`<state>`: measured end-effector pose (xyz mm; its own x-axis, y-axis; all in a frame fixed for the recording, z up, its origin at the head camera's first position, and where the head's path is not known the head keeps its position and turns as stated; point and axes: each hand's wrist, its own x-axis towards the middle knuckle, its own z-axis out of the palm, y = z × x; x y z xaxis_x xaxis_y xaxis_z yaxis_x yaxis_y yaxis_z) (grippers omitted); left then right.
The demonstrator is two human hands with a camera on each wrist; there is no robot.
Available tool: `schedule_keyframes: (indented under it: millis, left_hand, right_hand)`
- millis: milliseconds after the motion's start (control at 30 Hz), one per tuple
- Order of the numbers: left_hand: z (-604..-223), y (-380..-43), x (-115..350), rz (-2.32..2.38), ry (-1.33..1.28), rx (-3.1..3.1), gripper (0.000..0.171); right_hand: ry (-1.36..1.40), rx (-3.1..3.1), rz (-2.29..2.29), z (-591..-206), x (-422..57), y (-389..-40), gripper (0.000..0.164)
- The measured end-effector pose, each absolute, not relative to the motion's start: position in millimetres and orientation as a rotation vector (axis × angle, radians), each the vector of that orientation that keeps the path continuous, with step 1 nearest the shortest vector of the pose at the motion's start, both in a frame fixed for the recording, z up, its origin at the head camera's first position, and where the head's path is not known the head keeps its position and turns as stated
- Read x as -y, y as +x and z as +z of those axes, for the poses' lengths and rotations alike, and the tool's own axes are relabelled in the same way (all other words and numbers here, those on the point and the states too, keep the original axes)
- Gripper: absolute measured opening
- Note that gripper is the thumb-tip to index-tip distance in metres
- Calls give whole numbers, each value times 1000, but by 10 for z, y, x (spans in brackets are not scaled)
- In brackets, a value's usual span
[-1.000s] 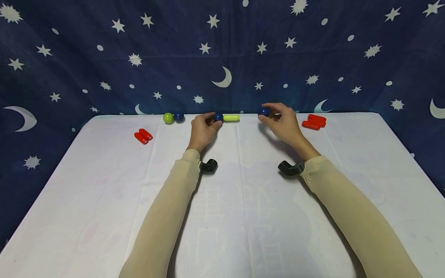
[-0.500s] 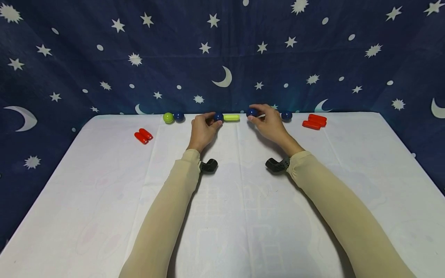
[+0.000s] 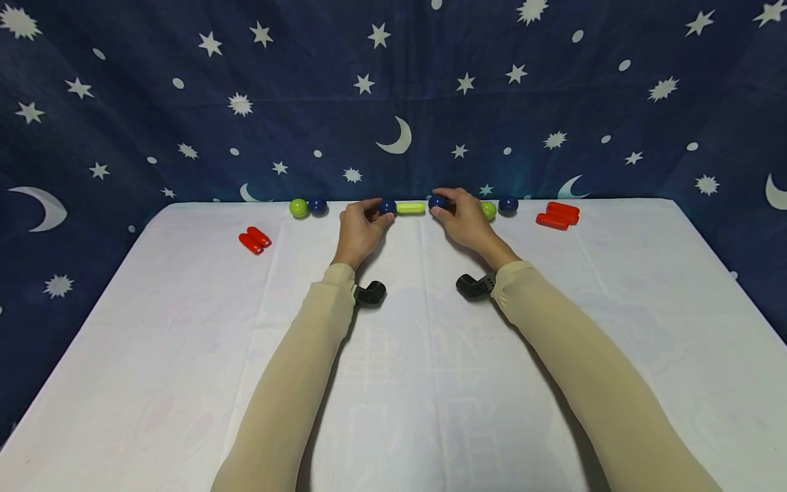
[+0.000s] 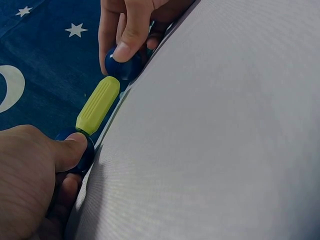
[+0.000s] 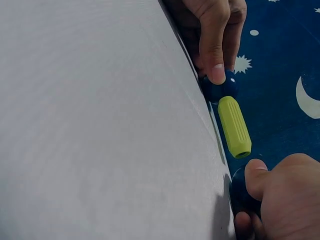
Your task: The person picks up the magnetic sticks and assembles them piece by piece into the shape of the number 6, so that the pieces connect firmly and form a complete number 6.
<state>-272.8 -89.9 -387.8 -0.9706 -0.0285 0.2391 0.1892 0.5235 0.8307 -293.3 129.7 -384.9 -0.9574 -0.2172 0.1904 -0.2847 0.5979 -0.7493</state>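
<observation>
My left hand (image 3: 360, 229) pinches a dark blue ball (image 3: 387, 207) between thumb and fingers near the table's far edge. A ribbed yellow-green rod (image 3: 410, 208) extends to the right from that ball, its end joined to it. In my right hand (image 3: 468, 222) is a second blue ball (image 3: 438, 202), pinched by thumb and fingers just off the rod's free end. The right wrist view shows a hole in that end of the rod (image 5: 235, 127), with a small gap to the ball (image 5: 242, 187). Partly hidden behind my right hand lies a green ball (image 3: 488, 210).
Another blue ball (image 3: 507, 206) lies right of the green one, near two red rods (image 3: 558, 215). On the left are a green ball (image 3: 298, 208) and a blue ball (image 3: 318, 207) side by side, with two more red rods (image 3: 255, 240) nearer. A starry curtain (image 3: 393, 102) hangs behind the table.
My right hand has moved left with its blue ball, up close to the rod's free end, uncovering the blue and green balls on the right. My left hand has stayed in place.
</observation>
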Motion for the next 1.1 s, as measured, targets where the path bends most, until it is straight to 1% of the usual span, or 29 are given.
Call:
schedule_keyframes:
  millis: [533, 1100]
  left_hand:
    - [-3880, -2732, 891, -1420, -117, 2565, 40]
    - [-3873, -2733, 899, -1406, -118, 2566, 40]
  right_hand:
    - [430, 2747, 1303, -3867, -1229, -2946, 41]
    - [376, 2684, 1381, -3888, -1210, -2918, 46]
